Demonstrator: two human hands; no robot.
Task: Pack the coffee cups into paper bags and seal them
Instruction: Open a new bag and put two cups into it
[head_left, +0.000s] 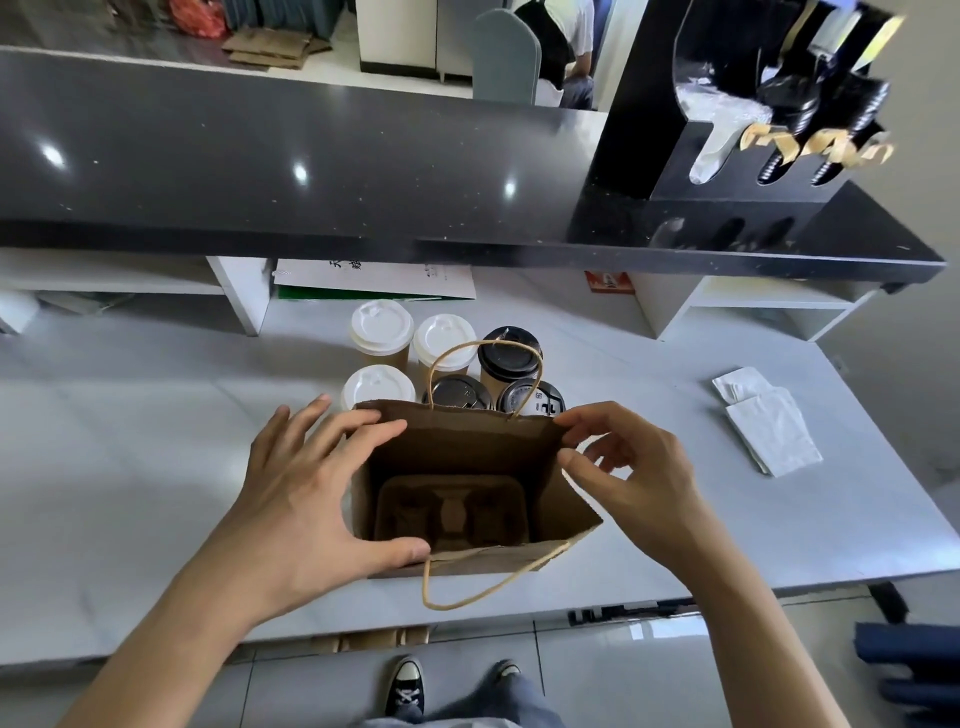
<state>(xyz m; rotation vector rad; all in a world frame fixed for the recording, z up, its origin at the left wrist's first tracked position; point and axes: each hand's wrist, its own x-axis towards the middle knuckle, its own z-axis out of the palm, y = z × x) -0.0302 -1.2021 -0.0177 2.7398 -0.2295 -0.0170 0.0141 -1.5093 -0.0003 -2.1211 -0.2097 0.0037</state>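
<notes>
A brown paper bag (467, 447) with twisted handles stands open on the white table (130, 441). A cardboard cup carrier (452, 512) lies at its bottom. My left hand (306, 483) spans the bag's left side, fingers spread on the far rim and thumb at the near rim. My right hand (628, 473) pinches the bag's right rim between thumb and fingers. Behind the bag stand several coffee cups: white-lidded cups (382, 330) on the left and black-lidded cups (509, 356) on the right.
White napkins (769, 426) lie on the table at the right. A dark counter (260, 156) rises behind the table, carrying a black organizer (727, 130) with lids and sleeves. Papers (374, 283) sit under the counter. My shoes (405, 686) show below the table edge.
</notes>
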